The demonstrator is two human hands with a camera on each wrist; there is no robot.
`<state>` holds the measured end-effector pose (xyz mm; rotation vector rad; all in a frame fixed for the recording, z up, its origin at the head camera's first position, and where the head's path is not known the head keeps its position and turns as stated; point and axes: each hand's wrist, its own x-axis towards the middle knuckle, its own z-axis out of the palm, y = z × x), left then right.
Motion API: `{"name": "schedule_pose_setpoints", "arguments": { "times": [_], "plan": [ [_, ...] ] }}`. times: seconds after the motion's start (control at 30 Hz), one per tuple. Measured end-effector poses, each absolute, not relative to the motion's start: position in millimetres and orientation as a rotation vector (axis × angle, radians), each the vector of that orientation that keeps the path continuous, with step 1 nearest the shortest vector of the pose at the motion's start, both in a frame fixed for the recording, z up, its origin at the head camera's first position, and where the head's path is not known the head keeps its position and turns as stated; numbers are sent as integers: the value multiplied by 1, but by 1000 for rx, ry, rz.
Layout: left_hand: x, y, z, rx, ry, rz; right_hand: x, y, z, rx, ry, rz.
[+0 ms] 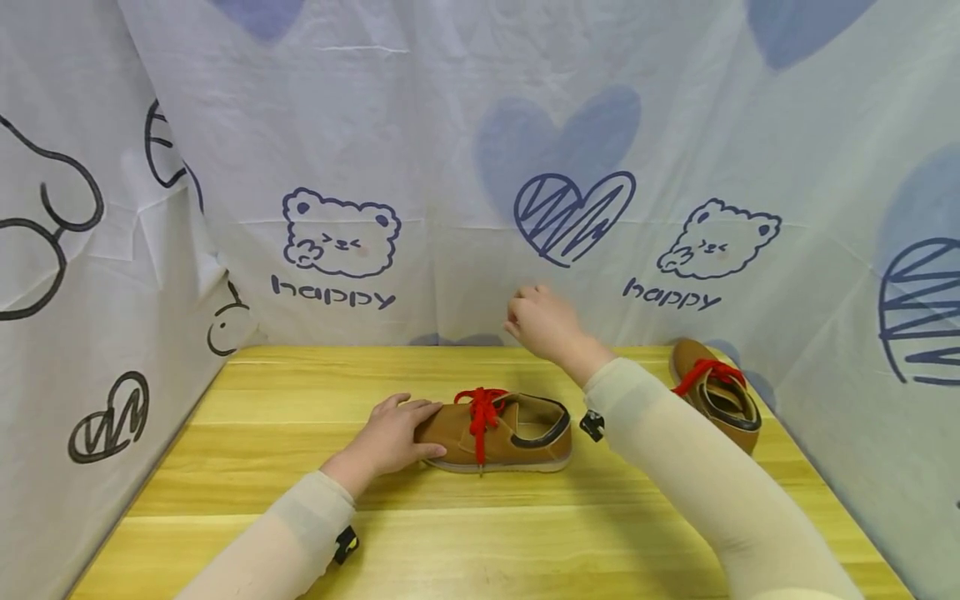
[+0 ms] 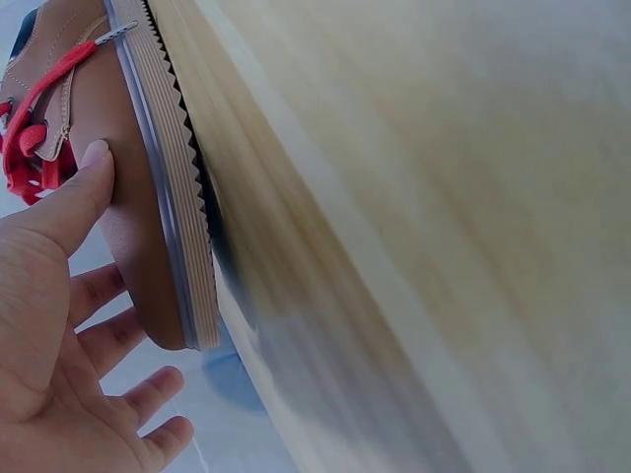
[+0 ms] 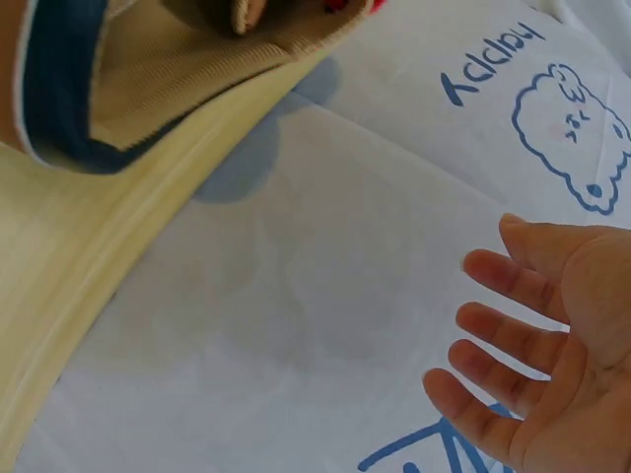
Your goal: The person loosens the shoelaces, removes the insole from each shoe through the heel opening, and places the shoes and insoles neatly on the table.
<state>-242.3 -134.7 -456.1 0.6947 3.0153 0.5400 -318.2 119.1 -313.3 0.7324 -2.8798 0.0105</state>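
Note:
A brown lace-up shoe (image 1: pixel 495 442) sits on the wooden table, its toe to the left and its dark-rimmed opening to the right. Red laces (image 1: pixel 483 412) are bunched over its tongue, one end hanging down the near side. My left hand (image 1: pixel 387 436) holds the toe, thumb on the near side and fingers across the top and far side. In the left wrist view, the outer fingers (image 2: pixel 156 394) stick out past the toe. My right hand (image 3: pixel 582 325) hangs in the air beyond the shoe, holding nothing, its fingers loosely bent.
A second brown shoe (image 1: pixel 716 396) with red laces stands at the table's right back edge. White cloth (image 1: pixel 435 167) printed with hearts and bears walls off the back and sides. The wooden tabletop (image 1: pixel 480 533) stretches in front of the shoes.

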Motion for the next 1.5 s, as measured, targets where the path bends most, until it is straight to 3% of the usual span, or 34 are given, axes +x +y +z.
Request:
{"name": "schedule_pose_setpoints", "arguments": {
  "times": [1.1, 1.5],
  "plan": [
    [-243, -135, -456, 701, 3020, 543, -256, 103, -349, 996, -2770, -60],
    [-243, -134, -457, 691, 3008, 559, -238, 89, -379, 963, -2686, -82]
  ]
}}
